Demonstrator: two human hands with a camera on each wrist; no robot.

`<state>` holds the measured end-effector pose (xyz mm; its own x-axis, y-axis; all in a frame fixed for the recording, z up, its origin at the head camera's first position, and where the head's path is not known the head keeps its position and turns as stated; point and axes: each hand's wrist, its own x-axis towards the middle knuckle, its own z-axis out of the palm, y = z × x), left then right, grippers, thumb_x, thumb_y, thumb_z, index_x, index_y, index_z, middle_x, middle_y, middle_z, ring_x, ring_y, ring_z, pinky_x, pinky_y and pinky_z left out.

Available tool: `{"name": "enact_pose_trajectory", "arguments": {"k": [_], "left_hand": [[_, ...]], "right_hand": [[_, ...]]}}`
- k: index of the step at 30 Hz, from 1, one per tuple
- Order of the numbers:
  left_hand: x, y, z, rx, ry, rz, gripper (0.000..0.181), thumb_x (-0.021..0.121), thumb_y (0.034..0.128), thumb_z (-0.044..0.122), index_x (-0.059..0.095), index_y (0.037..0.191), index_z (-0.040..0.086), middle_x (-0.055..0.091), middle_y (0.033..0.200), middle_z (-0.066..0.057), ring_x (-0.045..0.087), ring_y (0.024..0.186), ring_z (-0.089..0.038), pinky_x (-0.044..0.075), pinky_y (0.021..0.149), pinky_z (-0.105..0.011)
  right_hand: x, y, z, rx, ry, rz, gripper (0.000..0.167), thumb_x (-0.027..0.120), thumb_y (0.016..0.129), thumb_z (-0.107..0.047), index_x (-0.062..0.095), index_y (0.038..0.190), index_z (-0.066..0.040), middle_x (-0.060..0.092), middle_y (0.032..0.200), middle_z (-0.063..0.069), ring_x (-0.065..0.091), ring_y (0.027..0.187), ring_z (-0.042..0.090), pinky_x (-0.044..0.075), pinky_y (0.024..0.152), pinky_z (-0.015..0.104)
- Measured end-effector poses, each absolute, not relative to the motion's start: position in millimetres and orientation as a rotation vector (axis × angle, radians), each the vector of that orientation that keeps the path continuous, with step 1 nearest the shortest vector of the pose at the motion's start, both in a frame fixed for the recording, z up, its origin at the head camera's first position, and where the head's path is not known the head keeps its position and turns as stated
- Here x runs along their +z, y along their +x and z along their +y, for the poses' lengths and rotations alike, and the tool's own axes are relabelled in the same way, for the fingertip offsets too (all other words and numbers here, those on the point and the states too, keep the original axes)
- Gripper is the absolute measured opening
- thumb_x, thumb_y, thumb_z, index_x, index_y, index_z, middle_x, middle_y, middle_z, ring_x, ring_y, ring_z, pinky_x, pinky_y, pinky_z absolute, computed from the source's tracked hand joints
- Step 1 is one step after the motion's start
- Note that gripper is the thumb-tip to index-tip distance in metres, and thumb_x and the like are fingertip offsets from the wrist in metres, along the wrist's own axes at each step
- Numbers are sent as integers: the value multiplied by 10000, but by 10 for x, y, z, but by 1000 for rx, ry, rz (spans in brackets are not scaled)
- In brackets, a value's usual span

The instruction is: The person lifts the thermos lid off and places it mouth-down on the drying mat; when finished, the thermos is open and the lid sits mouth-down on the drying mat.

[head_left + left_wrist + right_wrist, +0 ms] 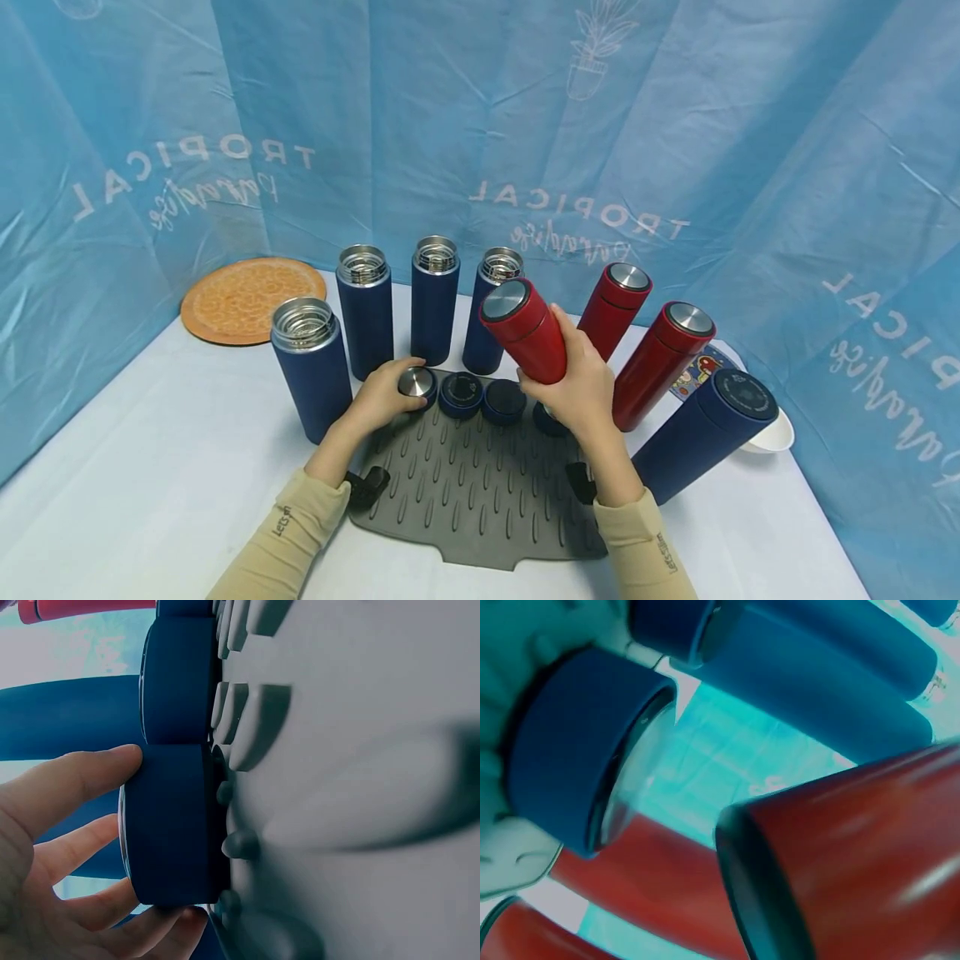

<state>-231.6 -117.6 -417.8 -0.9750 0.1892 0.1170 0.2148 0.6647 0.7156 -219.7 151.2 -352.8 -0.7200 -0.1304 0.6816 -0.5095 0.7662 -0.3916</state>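
My left hand [378, 398] pinches a blue bottle lid [417, 382] with a silver top, at the left of the grey mat's [480, 492] far edge. In the left wrist view, thumb and fingertips touch opposite sides of this lid [169, 825], which stands on the ribbed mat. My right hand [583, 379] grips a red thermos bottle [534, 337], tilted and raised above the mat, its silver-topped cap on. In the right wrist view, this red bottle [870, 847] hangs over a blue lid [589, 750]. Other blue lids [461, 393] line the mat.
Several lidless blue bottles [365, 312] stand behind and left of the mat. Two capped red bottles [660, 367] and a capped blue bottle [701, 437] stand at right. A round orange-brown board [251, 296] lies back left; a white bowl [772, 435] sits at far right.
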Motion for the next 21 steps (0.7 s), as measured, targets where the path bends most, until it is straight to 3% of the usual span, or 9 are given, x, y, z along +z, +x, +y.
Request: {"name": "enact_pose_trajectory", "arguments": {"k": [7,15,21], "left_hand": [[-4166,-2317,-1168,-1221,-333,-2852,587,743,744,111,518,1277,9,481,1296,-257,449,1185,-417,391,931,-522],[-4141,-2303,-1169,-1213,-340,-2850,630,764,733,137,506,1296,25,473,1301,-251,451,1177,-415,398,922,-525],[-3936,-2199,-1078,-1319,-476,-2732,674,730,780,316,452,1364,125,395,1403,-163,364,1283,-370,348,968,-573]], "right_hand": [[-3645,-2190,1558,369,682,-2381,842,777,623,-327,400,1375,-278,626,956,92,597,740,228,518,630,422],[-3697,-2195,1576,142,758,-2467,877,792,604,-374,388,1381,-333,620,957,85,578,767,224,502,665,410],[-3734,-2173,1609,40,760,-2508,862,756,637,-495,374,1395,-344,615,920,71,578,738,210,489,662,383]]}}
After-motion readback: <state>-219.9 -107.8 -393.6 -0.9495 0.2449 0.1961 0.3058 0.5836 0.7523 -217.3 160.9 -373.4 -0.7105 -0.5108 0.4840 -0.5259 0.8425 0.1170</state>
